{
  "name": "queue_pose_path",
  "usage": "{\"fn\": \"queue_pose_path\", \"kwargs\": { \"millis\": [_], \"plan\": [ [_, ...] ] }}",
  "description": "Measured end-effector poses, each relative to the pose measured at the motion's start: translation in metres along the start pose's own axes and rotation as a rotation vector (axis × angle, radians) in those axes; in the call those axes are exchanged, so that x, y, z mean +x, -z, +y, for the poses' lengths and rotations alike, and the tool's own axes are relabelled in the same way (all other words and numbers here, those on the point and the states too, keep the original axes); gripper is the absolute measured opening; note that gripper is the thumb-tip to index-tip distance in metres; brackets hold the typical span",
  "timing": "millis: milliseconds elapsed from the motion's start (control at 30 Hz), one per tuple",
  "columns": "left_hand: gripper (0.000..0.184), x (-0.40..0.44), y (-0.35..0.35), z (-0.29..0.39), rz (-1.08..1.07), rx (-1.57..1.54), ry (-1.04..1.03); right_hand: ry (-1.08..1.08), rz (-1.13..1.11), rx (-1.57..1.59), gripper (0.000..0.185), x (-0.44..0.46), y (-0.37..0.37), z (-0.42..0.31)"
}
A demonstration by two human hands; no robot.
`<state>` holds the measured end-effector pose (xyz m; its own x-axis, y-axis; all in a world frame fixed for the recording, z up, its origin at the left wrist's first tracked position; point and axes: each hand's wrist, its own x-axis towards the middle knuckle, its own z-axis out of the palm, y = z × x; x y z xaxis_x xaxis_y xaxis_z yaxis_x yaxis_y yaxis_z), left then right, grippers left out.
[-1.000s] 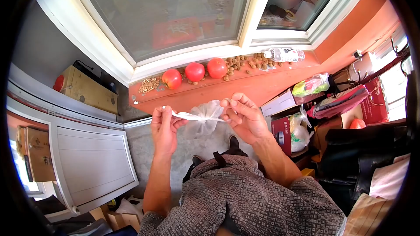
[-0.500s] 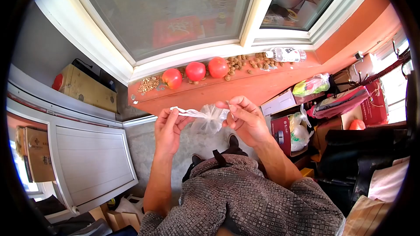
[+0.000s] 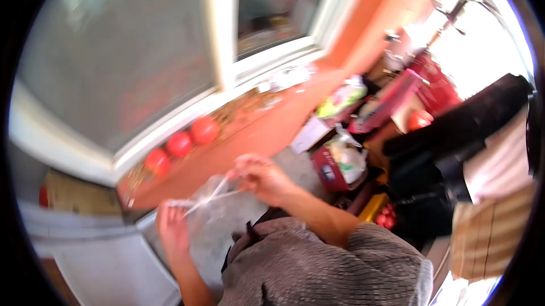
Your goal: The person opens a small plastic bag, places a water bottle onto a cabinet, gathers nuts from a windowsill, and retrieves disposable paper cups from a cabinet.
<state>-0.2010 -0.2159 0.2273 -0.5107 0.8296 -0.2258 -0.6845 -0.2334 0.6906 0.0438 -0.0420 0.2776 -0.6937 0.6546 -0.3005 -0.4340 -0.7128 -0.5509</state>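
A translucent plastic bag point(image 3: 209, 193) with white, twisted ends stretches between my hands, in front of the ledge. My left hand point(image 3: 172, 224) is closed on its left end. The other end is pinched in my right hand point(image 3: 258, 176), a little higher up. Motion blurs the fingers and the bag. Beyond them, three red round fruits point(image 3: 180, 144) sit in a row on the orange ledge point(image 3: 250, 133). Small brown pieces point(image 3: 230, 114) and a clear bottle point(image 3: 286, 78) lie farther right on it.
The window frame point(image 3: 227, 79) rises behind the ledge. At right are a red box point(image 3: 331, 169) with a white bag point(image 3: 349, 158), black coverings point(image 3: 460, 130) and a striped brown cloth point(image 3: 491, 235). A white door panel point(image 3: 116, 272) stands at lower left.
The view has swung to the right and tilted, so the ledge now slants and more of the right side shows. Both hands still hold the bag, the right one now higher than the left.
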Motion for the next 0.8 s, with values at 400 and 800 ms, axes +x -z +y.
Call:
{"fn": "queue_pose_path", "kwargs": {
  "millis": [400, 800],
  "plan": [
    [0.020, 0.008, -0.058, -0.039, -0.138, 0.065, 0.186, 0.167, 0.164, -0.200, 0.015, -0.033, 0.047, -0.019],
    [0.030, 0.002, -0.160, -0.153, -0.436, 0.434, 0.355, 0.524, 0.475, -1.007, 0.033, -0.073, 0.071, -0.010]
  ]
}}
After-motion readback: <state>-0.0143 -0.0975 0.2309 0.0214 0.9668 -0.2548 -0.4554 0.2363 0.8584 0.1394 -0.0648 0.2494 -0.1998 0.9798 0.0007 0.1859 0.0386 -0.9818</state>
